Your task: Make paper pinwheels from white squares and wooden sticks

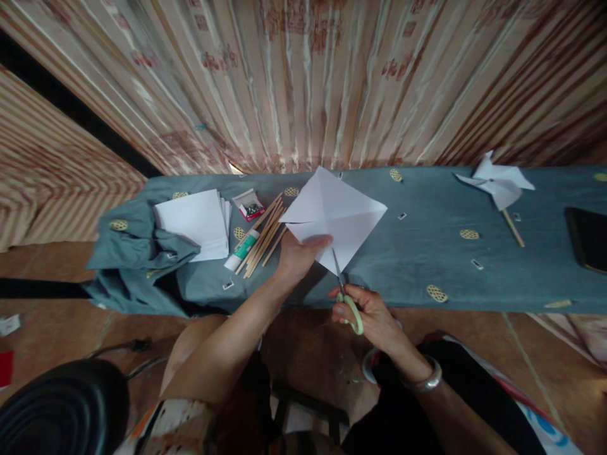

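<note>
Paper sheet (348, 208) between sticks (266, 241) left and pinwheel (500, 183) right.

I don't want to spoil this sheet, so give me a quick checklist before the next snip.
1. Paper sheet steadied: ok, the left hand holds it, thumb on top.
2. Scissors held properly: ok, the right hand has the green handles in its grip.
3. Blades at the paper: ok, they meet the near corner.
4. Left thumb well clear of the blades: not ok, its tip looks close to their points.
5. Blades lined up with a crease: cannot tell, too faint there.
6. Wooden sticks out of the blades' way: ok, they lie left of them.
</note>
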Action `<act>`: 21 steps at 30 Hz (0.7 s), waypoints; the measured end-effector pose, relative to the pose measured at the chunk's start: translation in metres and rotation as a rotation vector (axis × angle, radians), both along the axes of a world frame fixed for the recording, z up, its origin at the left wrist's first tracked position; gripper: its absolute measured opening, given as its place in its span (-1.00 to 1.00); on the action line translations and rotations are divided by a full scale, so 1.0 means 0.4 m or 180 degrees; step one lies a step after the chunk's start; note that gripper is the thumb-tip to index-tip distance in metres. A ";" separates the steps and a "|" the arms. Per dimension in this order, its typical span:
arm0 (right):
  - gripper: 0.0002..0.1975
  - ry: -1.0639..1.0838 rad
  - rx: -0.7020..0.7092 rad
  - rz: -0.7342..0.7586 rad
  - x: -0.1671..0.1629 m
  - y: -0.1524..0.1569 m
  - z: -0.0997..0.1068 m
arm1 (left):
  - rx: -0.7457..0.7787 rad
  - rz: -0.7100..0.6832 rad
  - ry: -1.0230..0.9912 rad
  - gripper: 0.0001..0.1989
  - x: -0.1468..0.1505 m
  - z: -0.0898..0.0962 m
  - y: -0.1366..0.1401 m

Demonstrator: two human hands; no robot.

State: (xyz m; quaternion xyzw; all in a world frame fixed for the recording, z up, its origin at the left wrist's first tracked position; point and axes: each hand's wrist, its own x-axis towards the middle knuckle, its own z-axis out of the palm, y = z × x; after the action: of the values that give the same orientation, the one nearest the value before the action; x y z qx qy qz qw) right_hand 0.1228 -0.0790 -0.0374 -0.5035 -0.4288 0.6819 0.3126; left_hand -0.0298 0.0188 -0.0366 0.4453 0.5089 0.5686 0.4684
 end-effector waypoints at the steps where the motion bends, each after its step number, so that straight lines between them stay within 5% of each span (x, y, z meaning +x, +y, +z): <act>1: -0.55 0.0010 -0.0016 -0.0015 -0.001 0.000 0.000 | -0.0001 -0.0016 0.0015 -0.71 -0.001 -0.001 -0.001; 21: -0.52 0.0064 -0.0081 -0.0216 -0.004 0.002 0.008 | -0.0248 -0.0162 0.0428 -0.76 0.001 -0.008 -0.012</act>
State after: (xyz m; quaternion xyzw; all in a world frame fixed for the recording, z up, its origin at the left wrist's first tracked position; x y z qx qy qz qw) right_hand 0.1210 -0.0781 -0.0341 -0.5148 -0.3996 0.6813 0.3334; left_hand -0.0293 0.0141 -0.0396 0.4767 0.5495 0.5051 0.4643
